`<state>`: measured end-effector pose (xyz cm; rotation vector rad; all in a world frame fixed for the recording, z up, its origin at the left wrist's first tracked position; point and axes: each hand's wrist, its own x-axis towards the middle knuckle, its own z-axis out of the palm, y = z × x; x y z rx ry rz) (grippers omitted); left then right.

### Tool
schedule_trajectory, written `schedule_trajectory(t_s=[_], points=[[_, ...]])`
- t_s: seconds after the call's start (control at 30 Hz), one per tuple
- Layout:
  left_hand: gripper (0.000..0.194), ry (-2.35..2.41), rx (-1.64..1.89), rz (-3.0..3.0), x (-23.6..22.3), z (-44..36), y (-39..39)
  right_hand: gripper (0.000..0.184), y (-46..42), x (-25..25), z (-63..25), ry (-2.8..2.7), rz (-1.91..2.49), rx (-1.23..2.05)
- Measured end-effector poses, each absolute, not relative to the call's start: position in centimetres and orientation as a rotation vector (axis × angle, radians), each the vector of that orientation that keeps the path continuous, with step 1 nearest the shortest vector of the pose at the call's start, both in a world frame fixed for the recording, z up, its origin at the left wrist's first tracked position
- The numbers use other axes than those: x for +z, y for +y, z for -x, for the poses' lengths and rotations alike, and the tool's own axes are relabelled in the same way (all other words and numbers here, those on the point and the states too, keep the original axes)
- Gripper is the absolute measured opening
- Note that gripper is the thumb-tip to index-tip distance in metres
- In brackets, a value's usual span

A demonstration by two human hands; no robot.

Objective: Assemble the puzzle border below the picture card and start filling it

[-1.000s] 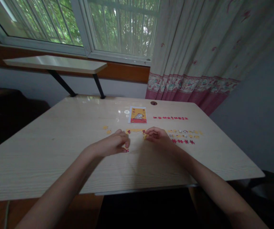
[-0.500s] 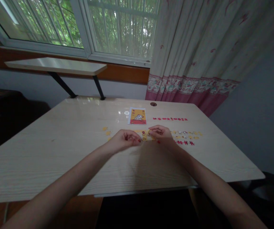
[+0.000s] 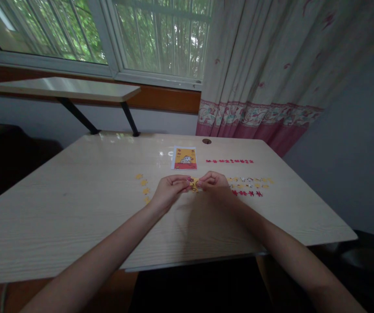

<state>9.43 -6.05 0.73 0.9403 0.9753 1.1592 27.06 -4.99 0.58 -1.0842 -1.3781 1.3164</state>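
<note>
Between my two hands is a small section of joined yellow jigsaw puzzle pieces (image 3: 193, 184) with dark and red drawings on it. My left hand (image 3: 173, 188) pinches its left side between thumb and fingers. On the other side, my right hand (image 3: 214, 182) has thumb and fingertips closed on the right edge. Just beyond the hands lies a picture card (image 3: 186, 158) with a white animal on yellow and red. Part of the puzzle section is covered by my fingers.
Loose yellow pieces (image 3: 145, 191) lie left of my hands. Rows of yellow and white pieces (image 3: 250, 179) and red pieces (image 3: 248, 193) lie to the right, with another red row (image 3: 229, 161) farther back. A raised shelf (image 3: 72, 89) stands at the desk's back left.
My left hand has moved in onto the left side of the yellow section, its fingers now straighter. My right hand has shifted slightly left, and the view has turned a little.
</note>
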Motion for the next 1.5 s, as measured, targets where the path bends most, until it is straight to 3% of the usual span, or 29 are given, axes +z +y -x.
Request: schedule_trajectory(t_s=[0.73,1.5], points=[[0.021,0.975,1.227,-1.019,1.0,-9.8,-6.2,0.043,-5.2,0.6,-26.8,-1.429,1.012,1.322],[0.029,0.925,1.277,-1.053,0.8,-9.7,-6.1,0.041,-5.0,0.0,-26.7,-1.423,1.048,1.255]])
